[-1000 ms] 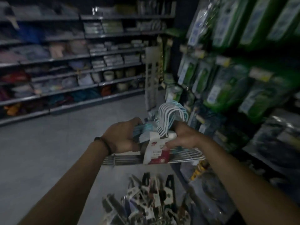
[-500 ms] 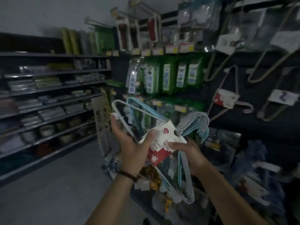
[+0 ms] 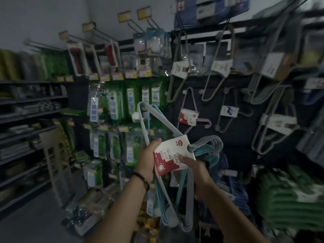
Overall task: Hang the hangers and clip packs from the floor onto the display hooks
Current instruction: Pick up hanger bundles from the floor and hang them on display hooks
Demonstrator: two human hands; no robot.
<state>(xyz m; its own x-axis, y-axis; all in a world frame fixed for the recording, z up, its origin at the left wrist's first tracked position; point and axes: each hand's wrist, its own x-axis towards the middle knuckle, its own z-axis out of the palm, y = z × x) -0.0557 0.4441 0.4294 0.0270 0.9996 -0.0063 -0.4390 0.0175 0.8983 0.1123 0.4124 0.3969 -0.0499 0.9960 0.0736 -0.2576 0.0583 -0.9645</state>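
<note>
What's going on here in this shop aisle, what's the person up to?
A person is holding a bundle of pale blue hangers in both hands at a store display. The left hand grips it at the red and white card label, thumb on top; the right hand holds the label's lower edge. The bundle is not yet on a hook. Other hanger packs already hang on the dark pegboard ahead.

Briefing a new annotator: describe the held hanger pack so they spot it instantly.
Start at the dark pegboard hung with hangers. In front, mid-frame, left hand and right hand hold the hanger pack. Unlike the pink pack hooked behind, its hangers are blue-grey.
</note>
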